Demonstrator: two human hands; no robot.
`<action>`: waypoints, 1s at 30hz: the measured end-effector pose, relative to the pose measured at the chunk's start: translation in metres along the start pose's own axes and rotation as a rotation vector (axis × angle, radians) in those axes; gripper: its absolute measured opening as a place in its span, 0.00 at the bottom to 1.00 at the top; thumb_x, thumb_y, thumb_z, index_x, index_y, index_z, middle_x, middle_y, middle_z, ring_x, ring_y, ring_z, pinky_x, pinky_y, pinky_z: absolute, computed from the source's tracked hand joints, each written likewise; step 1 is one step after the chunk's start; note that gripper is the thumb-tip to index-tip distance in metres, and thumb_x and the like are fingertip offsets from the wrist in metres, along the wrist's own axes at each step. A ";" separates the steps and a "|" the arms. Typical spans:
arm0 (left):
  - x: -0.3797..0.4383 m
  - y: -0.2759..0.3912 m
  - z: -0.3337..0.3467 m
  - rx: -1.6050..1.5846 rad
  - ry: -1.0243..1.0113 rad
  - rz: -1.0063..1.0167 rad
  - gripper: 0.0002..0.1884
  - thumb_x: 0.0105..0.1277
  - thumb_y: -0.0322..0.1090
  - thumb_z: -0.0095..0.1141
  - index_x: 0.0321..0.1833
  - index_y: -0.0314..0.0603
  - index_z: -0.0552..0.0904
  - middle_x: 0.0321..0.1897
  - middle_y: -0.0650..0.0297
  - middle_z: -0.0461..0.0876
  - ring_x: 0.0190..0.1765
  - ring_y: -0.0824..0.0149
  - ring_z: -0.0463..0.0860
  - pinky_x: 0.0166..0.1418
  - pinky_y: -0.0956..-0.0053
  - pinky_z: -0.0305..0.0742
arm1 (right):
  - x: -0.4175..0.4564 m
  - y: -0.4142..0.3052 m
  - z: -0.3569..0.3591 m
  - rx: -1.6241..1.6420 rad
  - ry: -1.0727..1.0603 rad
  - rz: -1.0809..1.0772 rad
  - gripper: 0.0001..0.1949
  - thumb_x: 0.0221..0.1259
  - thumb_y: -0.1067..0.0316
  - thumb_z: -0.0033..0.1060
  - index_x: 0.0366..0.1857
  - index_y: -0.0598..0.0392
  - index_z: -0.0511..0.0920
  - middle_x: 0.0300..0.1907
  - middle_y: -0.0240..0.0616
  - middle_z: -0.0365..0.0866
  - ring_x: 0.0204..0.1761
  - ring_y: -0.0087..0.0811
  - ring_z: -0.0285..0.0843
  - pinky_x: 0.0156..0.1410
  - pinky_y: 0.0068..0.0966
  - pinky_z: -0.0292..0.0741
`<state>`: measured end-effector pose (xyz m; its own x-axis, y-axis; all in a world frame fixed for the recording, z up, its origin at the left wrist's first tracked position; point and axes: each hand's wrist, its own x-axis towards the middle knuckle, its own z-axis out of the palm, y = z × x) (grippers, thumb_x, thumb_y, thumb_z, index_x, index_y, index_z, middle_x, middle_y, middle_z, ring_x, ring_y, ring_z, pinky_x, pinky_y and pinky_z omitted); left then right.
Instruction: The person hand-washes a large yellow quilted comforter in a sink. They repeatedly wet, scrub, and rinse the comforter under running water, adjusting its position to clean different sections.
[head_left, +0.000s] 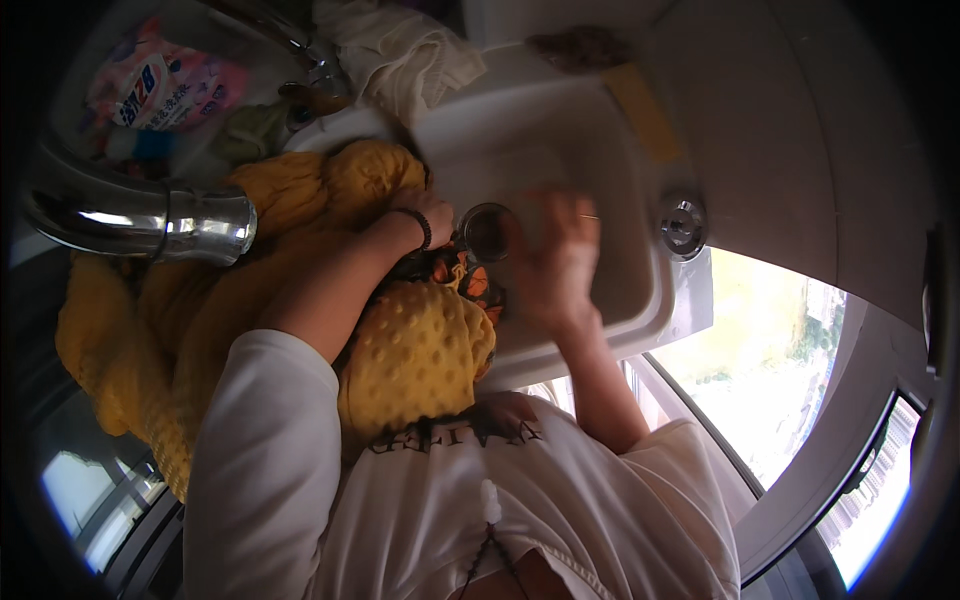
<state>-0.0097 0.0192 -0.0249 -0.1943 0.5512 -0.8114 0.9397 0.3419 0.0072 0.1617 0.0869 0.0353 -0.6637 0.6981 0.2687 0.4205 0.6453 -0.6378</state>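
My left hand (433, 213), with a dark beaded bracelet at the wrist, is closed on a bunched yellow dimpled plush cloth (409, 352). A patterned dark fabric with orange shapes (472, 281) shows among its folds just below the hand. The cloth spreads over the left side of the sink and my left forearm lies across it. Over the basin of the white sink (525, 142), my right hand (559, 259) is blurred, its fingers apart, with a ring on one finger. Nothing shows in it. Beside its thumb is the round drain (486, 232).
A chrome faucet spout (142, 217) reaches in over the cloth from the left. Behind lie a pink detergent pouch (169, 82), a green cloth (251, 131) and a white cloth (412, 64) on the sink's edge. A chrome round fitting (682, 226) sits right, near a window (757, 360).
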 end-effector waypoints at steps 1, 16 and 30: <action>-0.003 0.002 -0.006 0.002 -0.004 0.027 0.16 0.64 0.37 0.43 0.46 0.44 0.84 0.50 0.55 0.81 0.55 0.58 0.78 0.58 0.64 0.72 | 0.004 0.007 -0.024 -0.085 0.178 -0.031 0.12 0.50 0.67 0.63 0.39 0.55 0.76 0.42 0.43 0.75 0.45 0.46 0.69 0.49 0.40 0.67; -0.012 -0.002 0.005 -0.043 0.099 0.093 0.16 0.64 0.41 0.45 0.43 0.43 0.85 0.47 0.54 0.81 0.53 0.56 0.78 0.58 0.64 0.72 | -0.003 0.073 -0.077 -0.180 0.090 -0.046 0.04 0.55 0.78 0.54 0.31 0.56 0.76 0.34 0.41 0.75 0.35 0.39 0.76 0.37 0.32 0.76; -0.010 0.000 -0.005 0.033 0.044 0.076 0.15 0.65 0.43 0.46 0.44 0.45 0.84 0.47 0.56 0.82 0.52 0.59 0.80 0.55 0.63 0.74 | -0.034 0.142 0.177 -0.080 -0.860 -0.089 0.11 0.51 0.71 0.60 0.39 0.56 0.81 0.41 0.48 0.81 0.42 0.47 0.80 0.48 0.39 0.76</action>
<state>-0.0096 0.0172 -0.0139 -0.1336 0.6079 -0.7827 0.9609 0.2728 0.0478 0.1343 0.1002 -0.1916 -0.9199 0.1880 -0.3441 0.3655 0.7285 -0.5793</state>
